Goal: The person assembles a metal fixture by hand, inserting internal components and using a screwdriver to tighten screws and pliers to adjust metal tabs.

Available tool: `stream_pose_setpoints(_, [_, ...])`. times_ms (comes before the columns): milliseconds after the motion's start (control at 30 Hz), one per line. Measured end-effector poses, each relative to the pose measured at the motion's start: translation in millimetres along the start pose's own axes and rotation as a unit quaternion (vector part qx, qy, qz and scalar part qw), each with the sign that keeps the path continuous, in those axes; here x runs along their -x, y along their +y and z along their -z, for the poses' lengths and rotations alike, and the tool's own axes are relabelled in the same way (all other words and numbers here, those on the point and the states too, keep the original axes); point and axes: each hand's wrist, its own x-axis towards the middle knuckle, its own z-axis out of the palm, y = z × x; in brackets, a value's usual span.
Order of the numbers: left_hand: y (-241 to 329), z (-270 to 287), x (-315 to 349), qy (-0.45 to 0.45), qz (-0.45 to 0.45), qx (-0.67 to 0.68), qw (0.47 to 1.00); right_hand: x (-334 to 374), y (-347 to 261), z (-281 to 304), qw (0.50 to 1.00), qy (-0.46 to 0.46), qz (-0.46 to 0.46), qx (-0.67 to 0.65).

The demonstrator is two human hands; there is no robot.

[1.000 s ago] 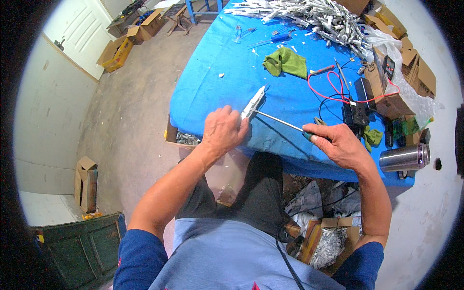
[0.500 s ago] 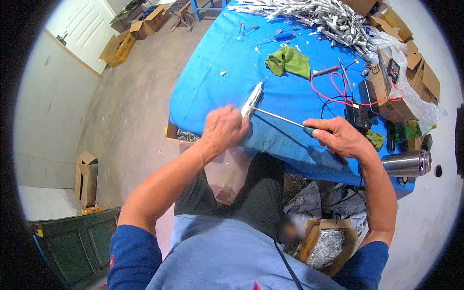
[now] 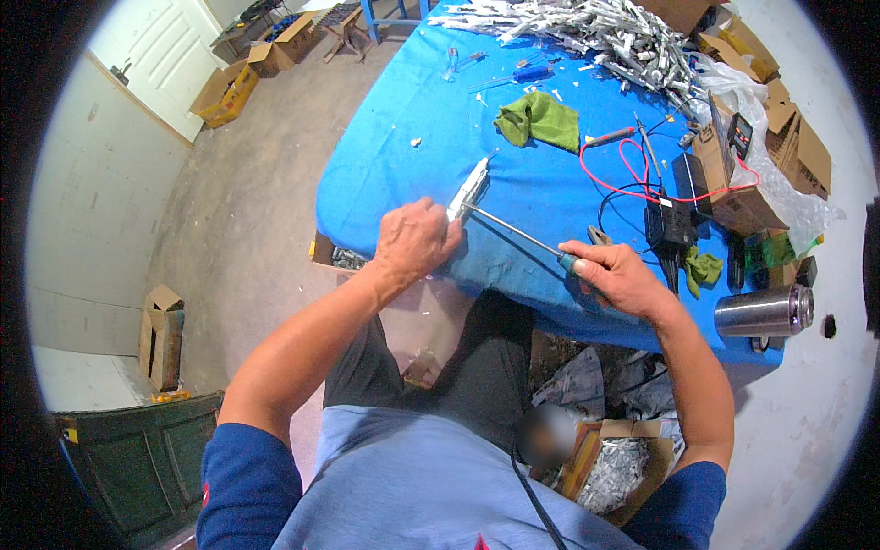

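My left hand (image 3: 414, 240) is closed around the near end of a slim white plastic part (image 3: 469, 189) at the table's front left. A thin dark tip sticks out of the part's far end. My right hand (image 3: 619, 278) grips the dark green handle of a long screwdriver (image 3: 515, 231). Its metal shaft runs left, and the tip meets the side of the white part just beyond my left fingers. Whether the tip sits inside the part cannot be made out. A green cloth (image 3: 539, 119) lies farther back on the blue-covered table (image 3: 385, 151).
A large heap of white parts (image 3: 632, 41) covers the table's back. Probes with a red cable (image 3: 587, 165), a black power adapter (image 3: 671, 220), a cardboard box (image 3: 724, 183) and a steel flask (image 3: 761, 313) stand right. Below the table sits an open box of silvery pieces (image 3: 619, 467).
My right hand has moved slightly left and nearer to me, tilting the screwdriver's shaft more steeply. The left hand keeps its hold on the white part. The whole view has shifted a little.
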Motion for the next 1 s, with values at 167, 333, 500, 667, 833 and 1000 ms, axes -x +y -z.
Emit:
stream_pose_setpoints(167, [-2,-6,1,0.028,-0.007,0.003,1.0,-2,-4,-1,0.952,0.074,0.193,0.226])
stream_pose_setpoints(333, [-2,-3,1,0.004,0.003,0.007,1.0,-9,-21,15,0.983,0.01,0.099,0.153])
stream_pose_setpoints(500, [-3,-3,3,0.001,0.011,0.019,1.0,-14,-15,18,0.999,-0.045,-0.007,0.01])
stream_pose_setpoints(667, [-2,-4,-3,0.013,0.024,0.025,0.999,-4,8,-11,0.978,-0.036,-0.081,-0.191])
stream_pose_setpoints(833, [-2,-4,-1,0.029,0.02,0.031,0.999,-11,14,-14,0.991,0.052,0.115,0.053])
stream_pose_setpoints(1000, [-1,-5,1,0.029,0.025,0.014,0.999,-7,0,0,0.987,-0.036,-0.067,-0.139])
